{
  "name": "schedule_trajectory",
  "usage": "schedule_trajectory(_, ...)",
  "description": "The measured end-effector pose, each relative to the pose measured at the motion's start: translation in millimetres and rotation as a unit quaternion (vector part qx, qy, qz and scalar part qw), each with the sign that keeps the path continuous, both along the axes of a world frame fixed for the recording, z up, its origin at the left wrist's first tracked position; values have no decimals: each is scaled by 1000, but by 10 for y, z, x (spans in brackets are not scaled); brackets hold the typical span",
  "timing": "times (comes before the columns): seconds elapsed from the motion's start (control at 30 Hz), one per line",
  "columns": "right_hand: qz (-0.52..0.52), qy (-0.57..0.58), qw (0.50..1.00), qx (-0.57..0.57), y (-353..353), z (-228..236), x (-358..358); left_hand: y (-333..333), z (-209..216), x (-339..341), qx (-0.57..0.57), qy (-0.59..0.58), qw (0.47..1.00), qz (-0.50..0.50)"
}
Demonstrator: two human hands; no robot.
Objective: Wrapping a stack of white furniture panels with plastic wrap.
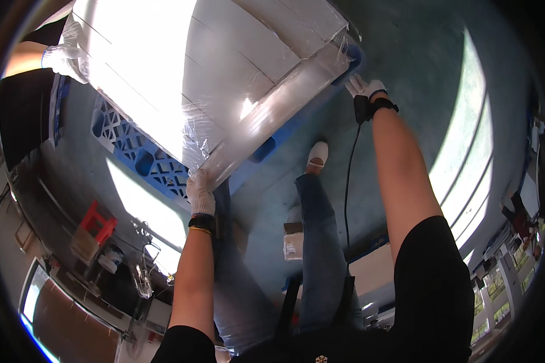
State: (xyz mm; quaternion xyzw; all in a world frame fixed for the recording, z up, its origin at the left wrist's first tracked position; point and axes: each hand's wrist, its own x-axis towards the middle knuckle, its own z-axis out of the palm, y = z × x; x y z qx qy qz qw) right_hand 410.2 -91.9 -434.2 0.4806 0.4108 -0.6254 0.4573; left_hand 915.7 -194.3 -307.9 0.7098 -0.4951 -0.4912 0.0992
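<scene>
A stack of white boxes or sheets [224,66], covered in clear plastic film [272,118], stands on a blue plastic pallet [163,175]. My left hand [200,193], in a white knit glove, grips the film at the stack's near corner; its fingertips are partly hidden there. Off the pallet's right end, my right hand [366,88], also gloved, is held apart from the stack, fingers stretched out and holding nothing. At the far left, another person's gloved hand [66,60] touches the stack's side.
A black cable [349,193] hangs from my right wrist. Near my feet lies a small cardboard box [293,245] on the green floor [418,54]. A red stool [95,224] and cluttered equipment stand at lower left. Pallet edges lie close to my legs.
</scene>
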Motion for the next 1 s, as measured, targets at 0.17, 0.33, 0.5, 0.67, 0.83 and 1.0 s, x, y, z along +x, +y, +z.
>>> schedule_trajectory(0.17, 237, 331, 913, 14, 131, 69, 132, 67, -74, -3, 78, 146, 975, 145)
schedule_trajectory(0.33, 484, 696, 508, 150, -574, 407, 597, 106, 28, 52, 116, 230, 958, 127)
schedule_trajectory(0.5, 499, 724, 380, 288, -554, 43, 688, 267, 171, -17, 225, 301, 895, 239)
schedule_trajectory(0.67, 485, 636, 566, 198, -599, -102, 816, 256, 360, 284, -53, -23, 945, -321)
schedule_trajectory(0.83, 507, 596, 583, 217, -619, -13, 1108, 39, 831, -223, 164, 194, 958, 132)
schedule_trajectory(1.0, 471, 575, 639, 201, -194, -392, 1229, -63, 760, -193, 173, 212, 957, 100)
